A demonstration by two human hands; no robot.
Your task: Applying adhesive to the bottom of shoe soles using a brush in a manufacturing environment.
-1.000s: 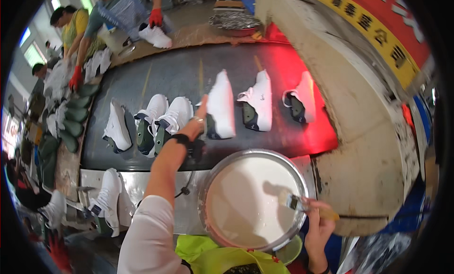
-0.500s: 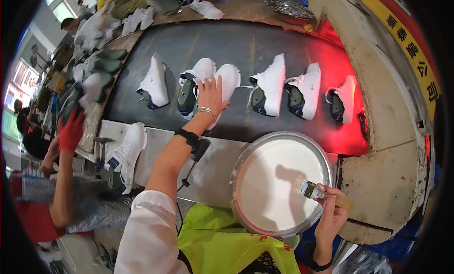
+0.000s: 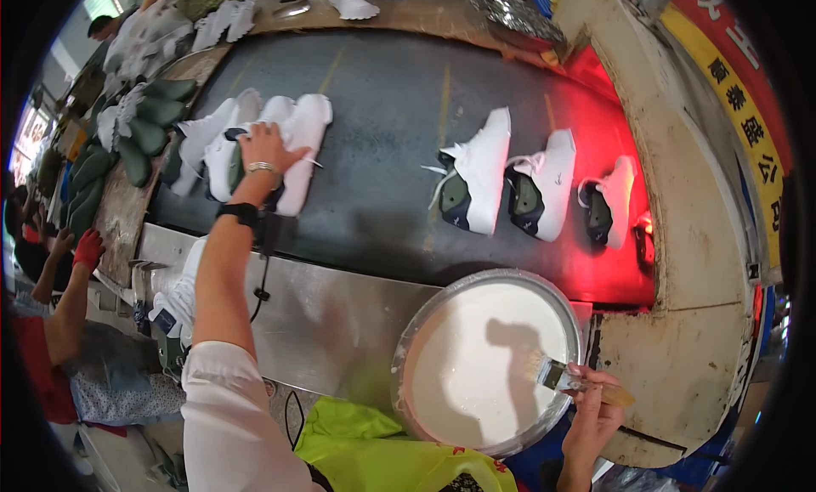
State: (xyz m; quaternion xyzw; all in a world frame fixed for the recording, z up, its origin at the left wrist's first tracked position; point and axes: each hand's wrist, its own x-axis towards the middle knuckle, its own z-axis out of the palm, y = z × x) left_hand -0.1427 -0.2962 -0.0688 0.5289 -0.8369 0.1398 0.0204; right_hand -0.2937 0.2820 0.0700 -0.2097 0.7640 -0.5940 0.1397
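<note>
White shoes (image 3: 309, 125) are sitting under left hand (image 3: 265, 152), grip splayed; right hand (image 3: 593, 411) is gripping brush (image 3: 554, 375) over basin (image 3: 510, 277).

Light mostly bright, even. Strong red glow at right end of dark belt (image 3: 374, 178), tinting nearest shoe (image 3: 619, 199) pinkish. On white liquid (image 3: 459, 347), distinct grey shadow beside brush (image 3: 554, 376). Metal ledge (image 3: 340, 309) gives dull shine. Window (image 3: 103, 2) at upper left very bright. Shoes under left hand (image 3: 265, 148) slightly smeared. Straight edges curve; corners black.
</note>
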